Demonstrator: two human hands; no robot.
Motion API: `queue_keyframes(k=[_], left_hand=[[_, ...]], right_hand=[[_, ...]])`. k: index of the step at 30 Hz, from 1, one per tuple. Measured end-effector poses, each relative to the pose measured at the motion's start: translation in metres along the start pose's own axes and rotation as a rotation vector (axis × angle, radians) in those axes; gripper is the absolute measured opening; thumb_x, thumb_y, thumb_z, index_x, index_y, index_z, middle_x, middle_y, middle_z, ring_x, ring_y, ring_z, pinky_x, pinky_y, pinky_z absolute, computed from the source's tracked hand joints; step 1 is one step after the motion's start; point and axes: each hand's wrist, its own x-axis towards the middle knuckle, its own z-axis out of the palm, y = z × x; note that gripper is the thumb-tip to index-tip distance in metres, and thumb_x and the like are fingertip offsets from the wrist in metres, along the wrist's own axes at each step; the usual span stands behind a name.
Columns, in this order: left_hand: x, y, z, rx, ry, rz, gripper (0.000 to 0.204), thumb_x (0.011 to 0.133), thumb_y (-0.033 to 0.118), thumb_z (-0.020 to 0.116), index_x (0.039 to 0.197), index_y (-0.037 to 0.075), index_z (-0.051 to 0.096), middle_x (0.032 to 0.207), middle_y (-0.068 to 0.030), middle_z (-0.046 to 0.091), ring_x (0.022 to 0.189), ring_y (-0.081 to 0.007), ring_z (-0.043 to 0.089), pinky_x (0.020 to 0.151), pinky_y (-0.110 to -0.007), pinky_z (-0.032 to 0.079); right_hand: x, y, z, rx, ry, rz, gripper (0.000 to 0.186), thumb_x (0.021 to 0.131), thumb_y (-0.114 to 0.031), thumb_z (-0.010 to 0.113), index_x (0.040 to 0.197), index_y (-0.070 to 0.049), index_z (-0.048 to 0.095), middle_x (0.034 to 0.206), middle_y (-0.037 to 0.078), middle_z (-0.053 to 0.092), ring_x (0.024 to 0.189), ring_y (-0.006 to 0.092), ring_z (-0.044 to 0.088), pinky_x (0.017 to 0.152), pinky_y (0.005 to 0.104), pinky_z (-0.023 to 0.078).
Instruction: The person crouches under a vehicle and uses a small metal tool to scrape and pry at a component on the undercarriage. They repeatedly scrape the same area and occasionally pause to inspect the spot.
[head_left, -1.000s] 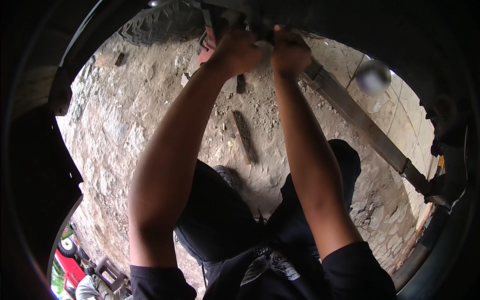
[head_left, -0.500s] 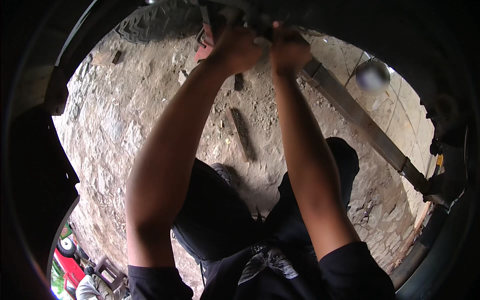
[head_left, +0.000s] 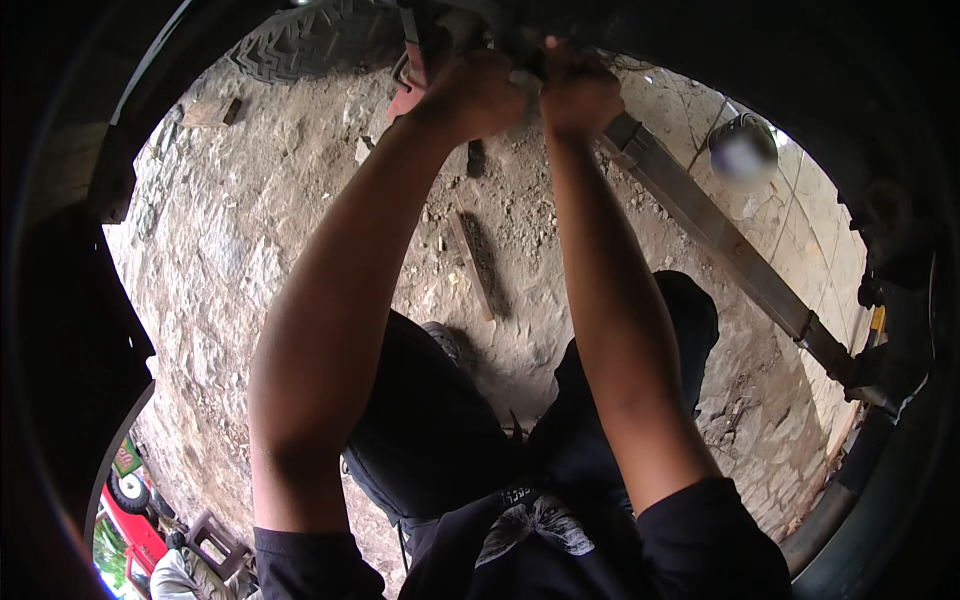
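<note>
Both my arms reach up to dark machinery at the top of the view, which looks like the underside of a vehicle. My left hand (head_left: 482,97) is closed, its fingers curled against the dark parts just right of a red metal stand (head_left: 403,100). Beside it, a short gap away, my right hand (head_left: 580,97) is also closed, with the thumb pointing up. Shadow and the hands themselves hide what the fingers grip. From near my right hand a long metal shaft (head_left: 715,220) slants down to a joint at the right.
A treaded tire (head_left: 310,45) stands at the far left. On the rough dirt ground lie a wooden block (head_left: 210,112) and a narrow strip (head_left: 470,265). A round container (head_left: 743,150) sits on pale tiles. Lower left, a person (head_left: 178,577) is near a stool (head_left: 218,545) and a red vehicle (head_left: 138,525).
Both hands stay at almost the same spot, with only a slight shift of the fingers. The whole view has moved a little.
</note>
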Motion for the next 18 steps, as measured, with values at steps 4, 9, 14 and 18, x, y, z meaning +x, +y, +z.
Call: queue_keyframes(k=[4, 9, 14, 18], left_hand=[[-0.007, 0.014, -0.005, -0.281, 0.208, -0.068, 0.031, 0.082, 0.021, 0.067, 0.101, -0.002, 0.075, 0.097, -0.0265, 0.074, 0.098, -0.0399, 0.073, 0.09, -0.044, 0.059], [-0.006, -0.003, 0.002, 0.012, 0.065, 0.031, 0.031, 0.082, 0.021, 0.066, 0.1, -0.002, 0.074, 0.1, -0.027, 0.074, 0.101, -0.0401, 0.072, 0.091, -0.045, 0.058], [0.0, 0.018, -0.011, -0.246, 0.076, -0.083, 0.031, 0.082, 0.02, 0.064, 0.101, -0.002, 0.074, 0.1, -0.0279, 0.073, 0.101, -0.0415, 0.072, 0.093, -0.045, 0.057], [-0.01, 0.017, -0.01, -0.108, 0.099, -0.079, 0.031, 0.081, 0.019, 0.065, 0.103, -0.001, 0.074, 0.1, -0.0271, 0.073, 0.1, -0.0423, 0.071, 0.093, -0.045, 0.057]], right_hand=[[0.001, 0.023, 0.009, -0.142, 0.03, -0.061, 0.04, 0.091, -0.043, 0.076, 0.075, -0.006, 0.077, 0.073, 0.016, 0.073, 0.07, 0.0376, 0.072, 0.066, 0.047, 0.054], [0.003, 0.021, 0.012, -0.106, 0.042, -0.111, 0.04, 0.088, -0.048, 0.077, 0.076, -0.009, 0.079, 0.074, 0.013, 0.074, 0.072, 0.0358, 0.075, 0.067, 0.0469, 0.058], [0.031, 0.043, 0.017, -0.347, 0.002, -0.191, 0.035, 0.089, -0.04, 0.074, 0.074, -0.009, 0.078, 0.071, 0.012, 0.074, 0.067, 0.0351, 0.074, 0.063, 0.0483, 0.058], [0.007, 0.024, 0.017, -0.161, 0.042, -0.111, 0.035, 0.088, -0.038, 0.072, 0.072, -0.007, 0.076, 0.071, 0.012, 0.074, 0.067, 0.0365, 0.074, 0.064, 0.0478, 0.059]])
